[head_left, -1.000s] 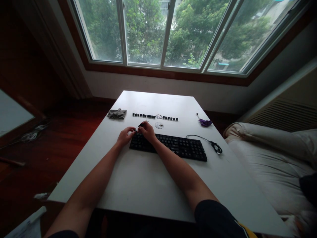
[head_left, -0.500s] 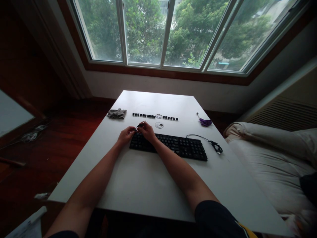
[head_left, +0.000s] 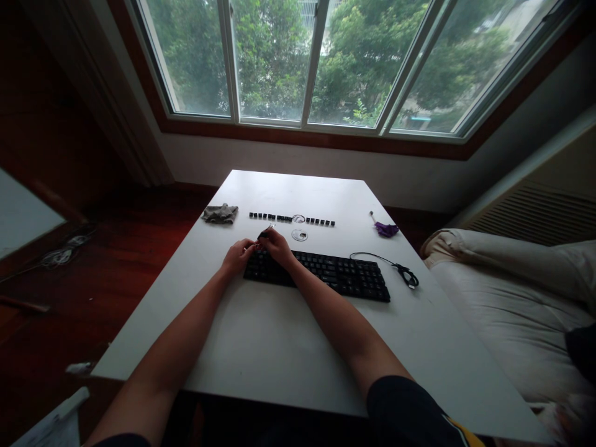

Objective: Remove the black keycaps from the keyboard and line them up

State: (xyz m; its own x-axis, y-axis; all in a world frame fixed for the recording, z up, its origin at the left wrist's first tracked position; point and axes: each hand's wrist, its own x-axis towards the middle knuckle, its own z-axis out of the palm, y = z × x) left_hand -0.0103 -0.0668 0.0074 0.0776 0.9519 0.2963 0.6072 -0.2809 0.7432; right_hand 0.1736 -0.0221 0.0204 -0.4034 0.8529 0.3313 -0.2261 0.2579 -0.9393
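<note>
A black keyboard (head_left: 338,273) lies across the table, its far left part hidden behind my hands. My right hand (head_left: 278,247) is closed over that end, gripping a small black-handled tool with thin wire prongs (head_left: 264,234), which looks like a keycap puller. Close beside it, my left hand (head_left: 237,256) has thumb and fingers pinched together at the keyboard's left end. What the left fingers hold, if anything, is too small to make out. Beyond the hands runs a row of loose black keycaps (head_left: 321,222). Two round, pale, dark-rimmed pieces (head_left: 295,235) sit at the row and just before it.
A crumpled grey cloth (head_left: 220,214) lies at the table's left. Toward the right edge are a purple cloth (head_left: 386,230) with a thin stick and the keyboard's coiled cable (head_left: 408,277). A covered sofa (head_left: 488,304) stands right of the white table (head_left: 261,347).
The tool in my right hand has tilted, its wire prongs now pointing up and away from the keyboard. My left hand has barely shifted.
</note>
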